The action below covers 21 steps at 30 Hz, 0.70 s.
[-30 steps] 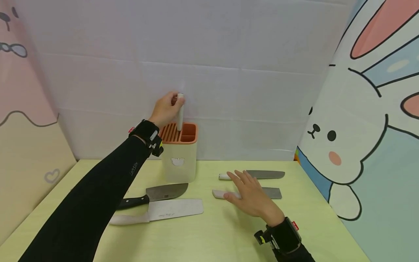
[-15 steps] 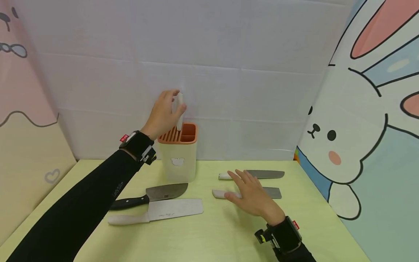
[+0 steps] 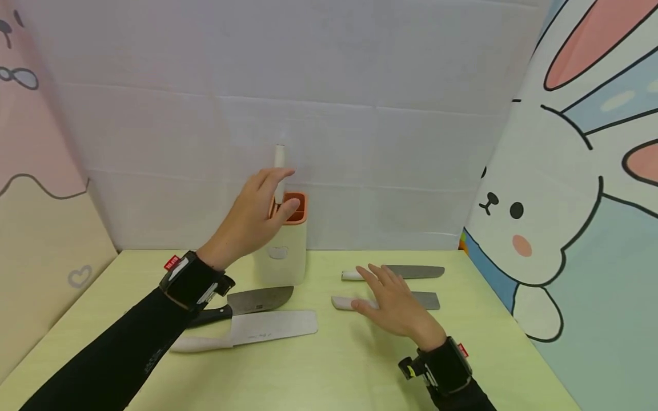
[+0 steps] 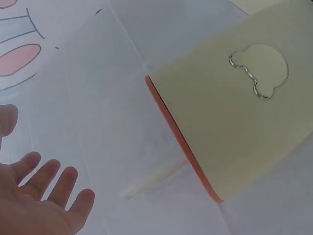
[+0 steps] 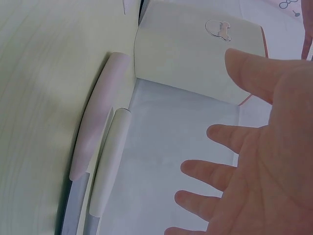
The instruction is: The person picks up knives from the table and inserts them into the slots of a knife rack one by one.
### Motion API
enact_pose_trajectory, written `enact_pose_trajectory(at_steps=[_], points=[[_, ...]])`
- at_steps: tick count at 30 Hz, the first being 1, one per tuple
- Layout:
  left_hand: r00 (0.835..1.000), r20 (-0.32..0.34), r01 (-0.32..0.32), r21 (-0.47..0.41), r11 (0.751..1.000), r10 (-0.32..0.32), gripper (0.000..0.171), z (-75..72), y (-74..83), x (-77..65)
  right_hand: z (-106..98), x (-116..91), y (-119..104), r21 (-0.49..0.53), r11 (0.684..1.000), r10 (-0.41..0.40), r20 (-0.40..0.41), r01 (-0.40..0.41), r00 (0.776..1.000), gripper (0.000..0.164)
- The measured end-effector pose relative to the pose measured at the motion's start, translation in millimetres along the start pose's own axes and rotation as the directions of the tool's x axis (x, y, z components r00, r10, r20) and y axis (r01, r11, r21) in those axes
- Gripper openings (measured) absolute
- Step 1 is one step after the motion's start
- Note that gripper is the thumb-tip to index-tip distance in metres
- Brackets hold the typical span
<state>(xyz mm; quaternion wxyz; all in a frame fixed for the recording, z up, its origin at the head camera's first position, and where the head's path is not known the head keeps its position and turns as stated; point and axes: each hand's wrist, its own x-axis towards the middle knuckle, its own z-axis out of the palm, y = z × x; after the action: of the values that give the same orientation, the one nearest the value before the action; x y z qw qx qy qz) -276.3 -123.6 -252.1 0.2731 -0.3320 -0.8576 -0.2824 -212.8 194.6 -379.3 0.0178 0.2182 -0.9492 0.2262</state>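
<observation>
A white knife handle (image 3: 280,157) stands upright out of the cream knife block (image 3: 280,257) with an orange slotted top; its blade is hidden inside. In front of the block my left hand (image 3: 249,214) is spread and empty, apart from the handle in the left wrist view, where the handle (image 4: 154,178) shows in full. My right hand (image 3: 393,305) hovers with loosely spread fingers over two knives at the right: a white-handled knife (image 3: 418,272) behind and a pale-handled knife (image 3: 426,300) in front. The right wrist view shows both handles untouched, among them the pinkish one (image 5: 100,117).
On the left of the table (image 3: 329,377) lie a black-handled knife (image 3: 262,299) and a white-handled cleaver (image 3: 275,327), blades pointing right. A white sheet (image 3: 329,114) hangs behind the block. A rabbit-print sheet (image 3: 545,240) borders the right side.
My left hand has let go of the white knife handle and moved down and toward me. The knife stays upright in the block. My right hand has hardly moved.
</observation>
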Motion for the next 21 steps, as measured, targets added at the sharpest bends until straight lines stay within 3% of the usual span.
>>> enact_pose_trajectory(at_steps=[7,15,21], points=[[0.999,0.012,-0.046,0.032,0.998,0.045,0.058,11.0,4.9,-37.1,-0.6,-0.3,2.5,-0.002,1.000,-0.009,-0.013,0.009,1.000,0.072],[0.999,0.016,-0.034,0.047,0.998,0.033,0.059,31.2,7.5,-79.3,0.6,0.0,4.4,-0.005,1.000,-0.009,-0.016,0.009,1.000,0.072],[0.999,0.020,-0.041,0.060,0.997,0.040,0.059,50.8,4.6,-102.6,0.6,0.2,4.4,-0.001,1.000,0.001,-0.011,-0.001,1.000,0.072]])
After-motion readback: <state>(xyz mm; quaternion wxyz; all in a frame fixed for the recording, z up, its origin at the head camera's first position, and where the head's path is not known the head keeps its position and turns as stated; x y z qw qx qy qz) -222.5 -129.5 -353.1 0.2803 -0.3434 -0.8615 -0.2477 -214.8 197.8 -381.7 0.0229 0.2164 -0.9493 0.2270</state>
